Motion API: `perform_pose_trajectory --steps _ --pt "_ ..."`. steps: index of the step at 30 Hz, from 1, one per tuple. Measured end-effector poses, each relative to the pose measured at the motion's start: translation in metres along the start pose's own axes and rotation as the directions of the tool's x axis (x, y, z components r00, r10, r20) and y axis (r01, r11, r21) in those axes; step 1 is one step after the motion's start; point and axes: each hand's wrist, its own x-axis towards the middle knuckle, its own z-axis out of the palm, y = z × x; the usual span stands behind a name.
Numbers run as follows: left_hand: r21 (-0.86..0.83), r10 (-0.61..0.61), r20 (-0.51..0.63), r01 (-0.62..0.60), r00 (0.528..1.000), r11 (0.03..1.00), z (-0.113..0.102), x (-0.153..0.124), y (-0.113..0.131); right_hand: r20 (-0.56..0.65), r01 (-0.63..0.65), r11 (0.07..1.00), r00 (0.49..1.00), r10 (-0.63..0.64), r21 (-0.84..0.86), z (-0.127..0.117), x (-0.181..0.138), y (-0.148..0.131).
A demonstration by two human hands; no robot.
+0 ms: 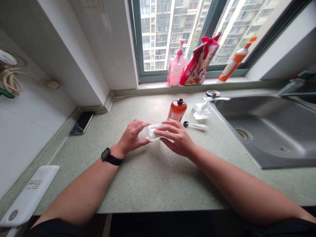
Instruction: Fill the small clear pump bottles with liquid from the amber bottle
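Note:
Between my hands, above the speckled green counter (138, 174), is a small clear container with a white part (151, 132); its exact kind is hard to make out. My left hand (133, 134), with a black watch on its wrist, grips its left end between thumb and fingers. My right hand (176, 136) holds its right end, fingers laid over its top. Just behind my right hand stands an uncapped amber bottle (177, 110) with a pale label. A pump top with a black collar and clear tube (196, 126) lies to its right. Near the sink sits a clear block-like bottle with a white pump (201, 111).
A steel sink (259, 163) lies to the right. On the windowsill stand a pink pump bottle (177, 67), a red bag (201, 62) and an orange-and-white bottle (233, 62). A phone (82, 123) and a white slab-shaped device (31, 194) lie at left.

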Motion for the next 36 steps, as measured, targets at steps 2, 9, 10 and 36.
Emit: perform_pose_trajectory --steps 2,9,10,36 --pt "0.01 -0.008 0.006 0.008 1.0 1.0 -0.0005 0.0004 0.0003 0.003 -0.005 1.0 1.0 0.005 -0.006 0.0008 -0.0003 0.0003" --pt "0.004 -0.007 0.008 0.007 1.0 1.0 -0.0013 0.0004 0.0006 0.053 -0.001 0.999 0.999 0.004 -0.048 0.0028 -0.0021 0.0001" --pt "0.0 0.002 0.005 -0.002 1.0 1.0 -0.0013 0.0004 0.0005 0.046 0.003 0.999 0.999 -0.001 -0.053 0.0027 -0.0016 -0.0004" --pt "0.001 -0.086 -0.026 0.086 0.996 0.996 0.0014 0.0007 -0.0018 -0.155 -0.151 0.988 0.977 0.145 -0.027 0.0088 -0.0024 -0.0049"
